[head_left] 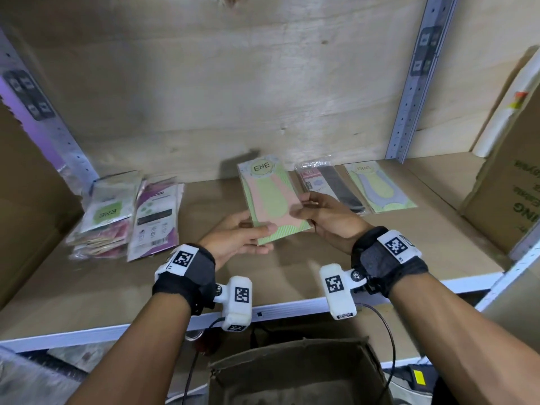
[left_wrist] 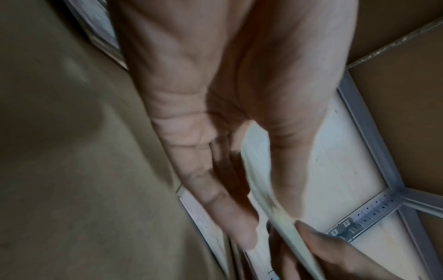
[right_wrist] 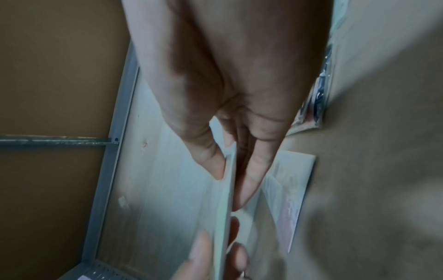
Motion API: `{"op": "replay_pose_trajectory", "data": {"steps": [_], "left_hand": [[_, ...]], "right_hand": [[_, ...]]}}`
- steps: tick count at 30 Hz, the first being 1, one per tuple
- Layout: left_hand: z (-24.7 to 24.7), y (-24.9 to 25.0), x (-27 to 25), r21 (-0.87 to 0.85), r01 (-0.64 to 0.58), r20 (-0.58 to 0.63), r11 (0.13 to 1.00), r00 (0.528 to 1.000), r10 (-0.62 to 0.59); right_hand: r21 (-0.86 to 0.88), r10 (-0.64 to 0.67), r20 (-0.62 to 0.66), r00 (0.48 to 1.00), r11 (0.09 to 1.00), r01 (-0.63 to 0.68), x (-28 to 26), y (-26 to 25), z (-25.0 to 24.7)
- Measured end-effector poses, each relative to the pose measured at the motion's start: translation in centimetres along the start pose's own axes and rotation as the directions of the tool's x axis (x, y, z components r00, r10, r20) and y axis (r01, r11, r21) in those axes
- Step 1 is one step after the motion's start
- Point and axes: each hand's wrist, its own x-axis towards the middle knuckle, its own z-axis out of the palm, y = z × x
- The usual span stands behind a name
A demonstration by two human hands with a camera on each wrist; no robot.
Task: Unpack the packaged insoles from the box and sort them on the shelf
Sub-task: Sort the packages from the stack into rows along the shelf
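I have the pink-and-green insole pack (head_left: 273, 200) held over the shelf (head_left: 438, 229) between both hands: my left hand (head_left: 238, 236) grips its near corner, thumb on top and fingers under, while my right hand (head_left: 324, 217) pinches the right edge, so the flat sleeve stays level and face-up for me to read before sorting. Its round badge reads "ENE". Just beyond my right hand lie a dark insole pack (head_left: 330, 185) with a partly legible red label and a lilac-and-green ENE pack (head_left: 378, 187), side by side in a row, likely one spot per kind. Out past my left hand sits a looser pile (head_left: 102, 217), topped by a green "ENE" card, beside a purple pack (head_left: 156, 217) with a barcode. Below my wrists is the open box (head_left: 295, 372); the carton (head_left: 508, 185) at far right shows only partial green lettering.
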Motion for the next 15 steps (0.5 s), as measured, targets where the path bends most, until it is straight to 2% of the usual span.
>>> {"op": "replay_pose_trajectory", "data": {"steps": [5, 7, 11, 15], "left_hand": [[0.7, 0.9, 0.2, 0.016, -0.077, -0.187, 0.997, 0.979, 0.079], [1.4, 1.5, 0.4, 0.031, -0.103, -0.219, 0.994, 0.97, 0.107], [3.7, 4.0, 2.4, -0.042, -0.141, -0.182, 0.989, 0.974, 0.131], [7.0, 5.9, 6.3, -0.012, -0.089, -0.152, 0.996, 0.985, 0.087]], "right_hand": [[-0.059, 0.004, -0.065, 0.998, 0.998, -0.008, 0.0, 0.1, -0.6], [-0.053, -0.013, -0.074, 0.997, 0.999, 0.009, -0.2, -0.2, -1.2], [-0.026, -0.07, -0.195, 0.978, 0.997, 0.066, -0.4, -2.1, -3.9], [-0.167, -0.154, -0.385, 0.91, 0.981, 0.095, -0.7, -3.8, -8.3]]}}
